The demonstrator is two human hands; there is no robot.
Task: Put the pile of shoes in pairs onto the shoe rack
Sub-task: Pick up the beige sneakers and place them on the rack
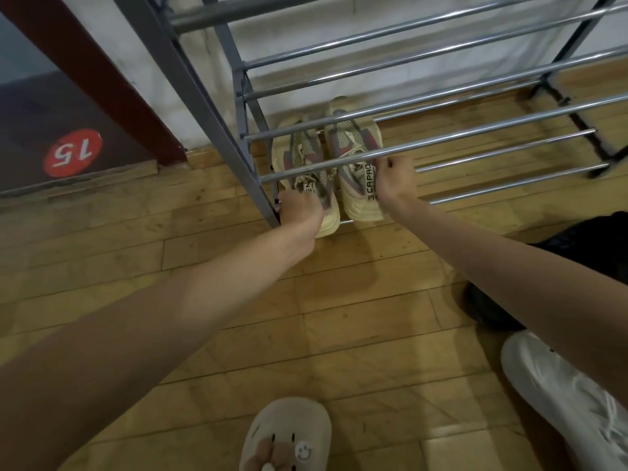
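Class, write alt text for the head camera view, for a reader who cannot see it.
Two bare hands set a pair of cream sneakers side by side on the lowest tier of a metal shoe rack; the left hand and right hand each grip one heel. A white sneaker lies on the wooden floor.

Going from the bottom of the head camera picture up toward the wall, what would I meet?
Beige slipper → bare wooden floor → left hand → pair of cream sneakers on the shoe rack.
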